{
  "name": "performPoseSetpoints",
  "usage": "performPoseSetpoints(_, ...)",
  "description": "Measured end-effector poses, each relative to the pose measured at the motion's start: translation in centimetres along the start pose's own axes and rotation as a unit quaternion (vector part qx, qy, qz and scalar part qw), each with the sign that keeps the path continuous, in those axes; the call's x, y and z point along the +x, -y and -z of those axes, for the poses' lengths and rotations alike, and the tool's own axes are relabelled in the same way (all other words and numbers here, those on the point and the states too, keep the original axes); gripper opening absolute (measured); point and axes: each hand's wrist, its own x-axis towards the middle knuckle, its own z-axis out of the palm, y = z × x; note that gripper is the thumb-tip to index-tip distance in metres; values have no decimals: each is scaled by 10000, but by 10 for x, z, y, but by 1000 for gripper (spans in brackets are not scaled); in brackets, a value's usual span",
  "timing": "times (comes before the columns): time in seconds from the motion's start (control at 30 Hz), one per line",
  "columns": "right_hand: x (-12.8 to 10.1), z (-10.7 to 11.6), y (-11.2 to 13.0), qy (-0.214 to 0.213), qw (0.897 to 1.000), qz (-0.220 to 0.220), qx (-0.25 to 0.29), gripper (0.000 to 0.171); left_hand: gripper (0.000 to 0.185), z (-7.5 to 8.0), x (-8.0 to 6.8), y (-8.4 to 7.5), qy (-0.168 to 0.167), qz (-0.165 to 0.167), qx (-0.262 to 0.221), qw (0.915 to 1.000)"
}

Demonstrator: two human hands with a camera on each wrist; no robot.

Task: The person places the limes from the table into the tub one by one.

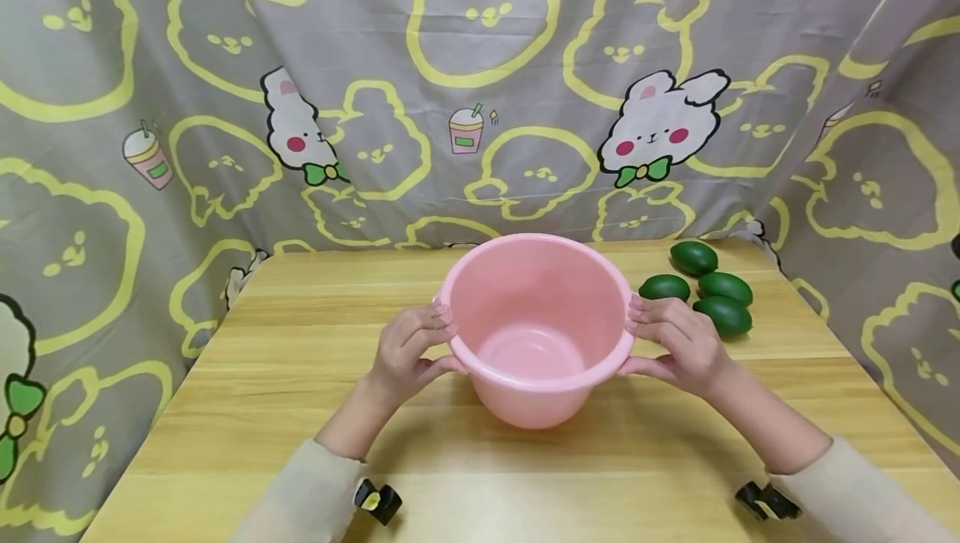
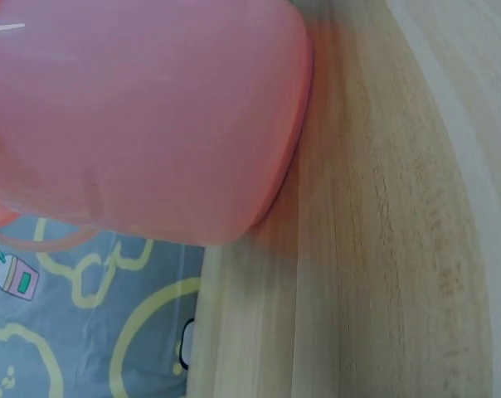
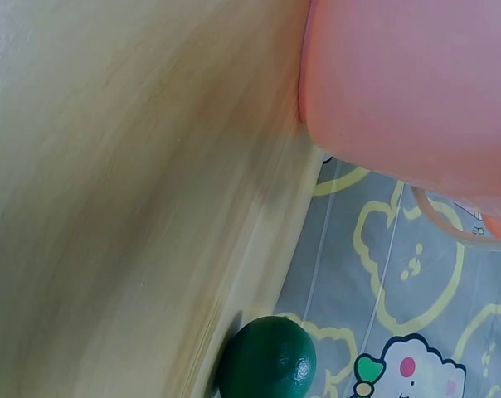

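Nearest me are my pale sleeves [image 1: 300,497], each with a black wrist attachment [image 1: 378,501] at the cuff, over the light, wood-grained table [image 1: 292,410]. Beyond the cuffs, both my hands are grasping the pink basin: my left hand [image 1: 408,347] grips its left side and my right hand [image 1: 686,343] its right, fingers curled over the rim and thumbs lower down. The pink basin [image 1: 536,314] is between them at the middle of the table, its base close to the wood, though I cannot tell whether it touches. It is a deep, round, soft pink vessel, plastic-looking, with a smooth, slightly glossy wall that narrows downward from a wide, rounded rim. Its mouth faces up and towards me, showing a paler circular floor marked with rings. From my wrists, the outer wall looks a warmer, salmon pink. Past my right hand, four glossy, dark green oval fruits [image 1: 723,317] lie grouped on the table. Behind everything hangs a grey curtain [image 1: 525,110] with yellow outlines, white rabbits and pink drink cups.
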Motion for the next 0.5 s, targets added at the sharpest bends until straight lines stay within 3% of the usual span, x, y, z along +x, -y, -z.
performPoseSetpoints(0.3,1,4,3,66,9999,107,62,53,47,2,3,-5,-109,-68,-326,9994)
performPoseSetpoints(0.5,4,7,2,69,9998,154,73,53,47,3,6,-6,28,178,-632,9978)
